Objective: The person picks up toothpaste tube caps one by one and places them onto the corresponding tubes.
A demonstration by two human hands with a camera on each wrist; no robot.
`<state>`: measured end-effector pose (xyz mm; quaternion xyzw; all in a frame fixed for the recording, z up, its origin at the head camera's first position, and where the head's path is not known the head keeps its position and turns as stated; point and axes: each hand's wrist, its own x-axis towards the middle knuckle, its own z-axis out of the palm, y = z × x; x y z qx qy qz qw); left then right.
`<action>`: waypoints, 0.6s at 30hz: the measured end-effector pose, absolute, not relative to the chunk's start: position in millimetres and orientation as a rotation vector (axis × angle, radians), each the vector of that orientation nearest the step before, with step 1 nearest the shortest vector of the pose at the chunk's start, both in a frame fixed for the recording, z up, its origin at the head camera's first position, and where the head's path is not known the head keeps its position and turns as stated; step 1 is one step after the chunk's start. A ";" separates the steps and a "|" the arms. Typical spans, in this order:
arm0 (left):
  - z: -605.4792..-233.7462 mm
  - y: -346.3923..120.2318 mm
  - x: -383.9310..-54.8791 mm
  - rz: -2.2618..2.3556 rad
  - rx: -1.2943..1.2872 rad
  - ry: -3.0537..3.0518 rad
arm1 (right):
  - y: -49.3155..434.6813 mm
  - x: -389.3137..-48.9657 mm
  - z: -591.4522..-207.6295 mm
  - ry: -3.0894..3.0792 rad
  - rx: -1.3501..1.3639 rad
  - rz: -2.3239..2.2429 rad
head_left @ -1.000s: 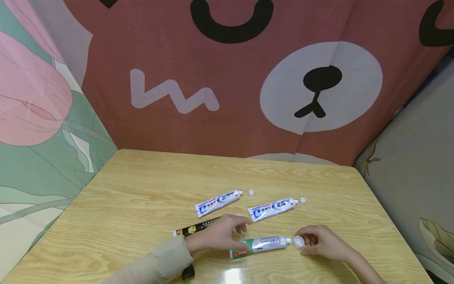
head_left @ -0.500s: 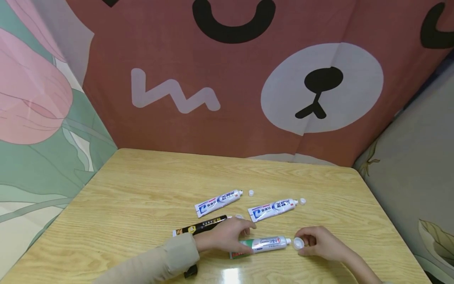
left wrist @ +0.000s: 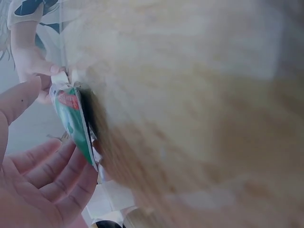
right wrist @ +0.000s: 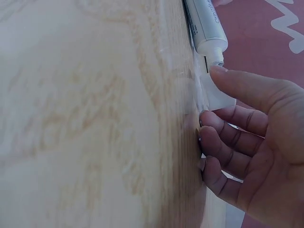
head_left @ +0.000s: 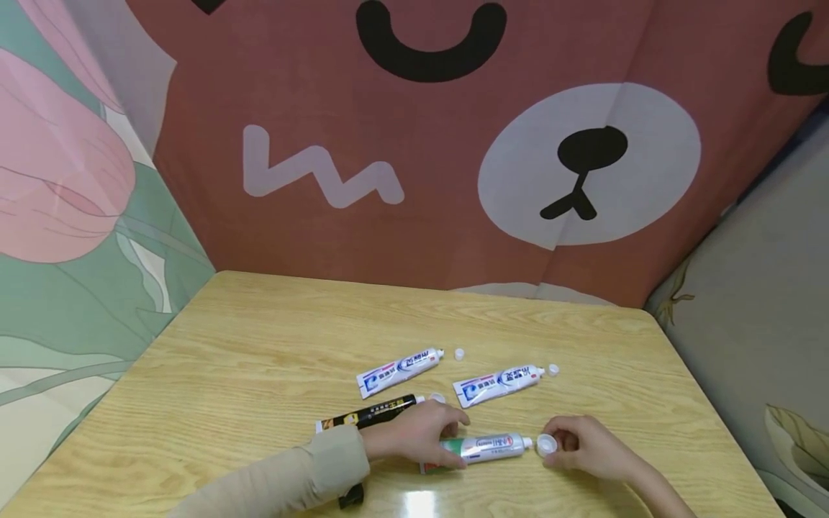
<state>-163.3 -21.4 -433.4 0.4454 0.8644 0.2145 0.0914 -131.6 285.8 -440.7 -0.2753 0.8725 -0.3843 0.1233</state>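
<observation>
In the head view a green and white toothpaste tube [head_left: 495, 448] lies at the front of the wooden table, its uncapped nozzle pointing right. My left hand [head_left: 424, 432] spans its tail, thumb on the near side and fingers on the far side. In the left wrist view the fingers are nearly straight beside the green tail [left wrist: 71, 114], and a gap shows between thumb and tube. Just past the nozzle, my right hand [head_left: 586, 446] pinches a white cap [head_left: 547, 445] between thumb and index finger. The right wrist view shows that cap [right wrist: 217, 95] below the nozzle, other fingers curled loosely.
Behind lie two white and blue toothpaste tubes [head_left: 400, 373] [head_left: 497, 385], each with a small white cap [head_left: 459, 354] [head_left: 553, 370] by its nozzle. A black tube [head_left: 372, 413] and its white cap [head_left: 437, 398] lie behind my left hand. A black object [head_left: 352, 496] shows beneath the left sleeve.
My left hand has shifted slightly right along the green and white tube, uncovering more of the black tube and its cap. The right hand and its cap have barely moved.
</observation>
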 end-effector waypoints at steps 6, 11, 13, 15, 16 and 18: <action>-433.0 -18.5 -161.1 0.552 1.324 2.602 | 283.7 -130.5 -439.6 2.584 -0.821 -1.108; -434.2 -14.1 -159.7 0.473 1.338 2.622 | 282.2 -130.5 -438.3 2.588 -0.785 -1.110; -435.1 -12.7 -159.3 0.457 1.334 2.619 | 281.9 -130.2 -437.7 2.581 -0.771 -1.115; -435.5 -11.6 -158.7 0.447 1.328 2.614 | 281.5 -130.0 -437.1 2.572 -0.754 -1.116; -435.7 -11.1 -158.5 0.441 1.327 2.613 | 281.3 -129.9 -436.7 2.566 -0.747 -1.118; -435.6 -10.1 -157.6 0.426 1.332 2.613 | 280.9 -129.8 -436.2 2.559 -0.725 -1.115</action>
